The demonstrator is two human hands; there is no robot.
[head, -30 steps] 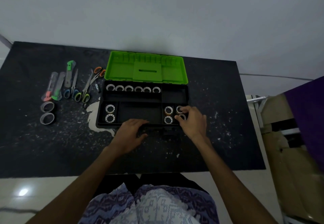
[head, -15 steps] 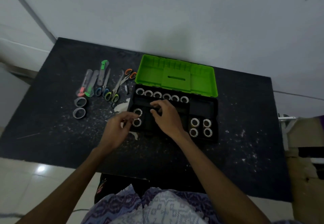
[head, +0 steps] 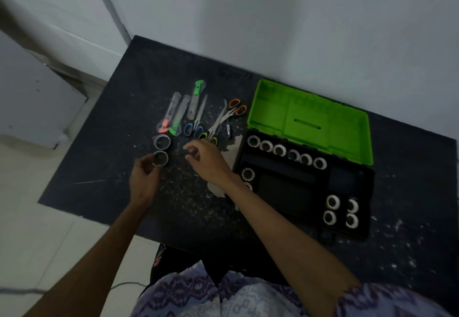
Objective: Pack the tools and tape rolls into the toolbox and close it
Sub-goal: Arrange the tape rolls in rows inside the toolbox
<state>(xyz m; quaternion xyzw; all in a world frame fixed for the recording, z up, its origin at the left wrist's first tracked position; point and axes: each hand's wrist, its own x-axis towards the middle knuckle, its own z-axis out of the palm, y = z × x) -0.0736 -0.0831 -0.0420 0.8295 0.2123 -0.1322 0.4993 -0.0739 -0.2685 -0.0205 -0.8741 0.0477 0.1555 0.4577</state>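
The table (head: pixel 124 192) fills the middle of the frame, with the open toolbox (head: pixel 305 192) at centre right, its lid (head: pixel 310 118) folded back toward the upper edge. Inside, a row of tape rolls (head: pixel 285 153) runs along the tray's upper side, two more (head: pixel 248 174) sit at its left end, and four (head: pixel 341 211) are grouped at its lower right. Left of the box, cutters (head: pixel 178 113) and scissors (head: pixel 213 123) lie side by side. Just below them two loose rolls (head: pixel 162 149) sit one under the other. The left hand (head: pixel 144 182) is at the lower roll, though contact is unclear; the right hand (head: pixel 208 160) is between the rolls and the box.
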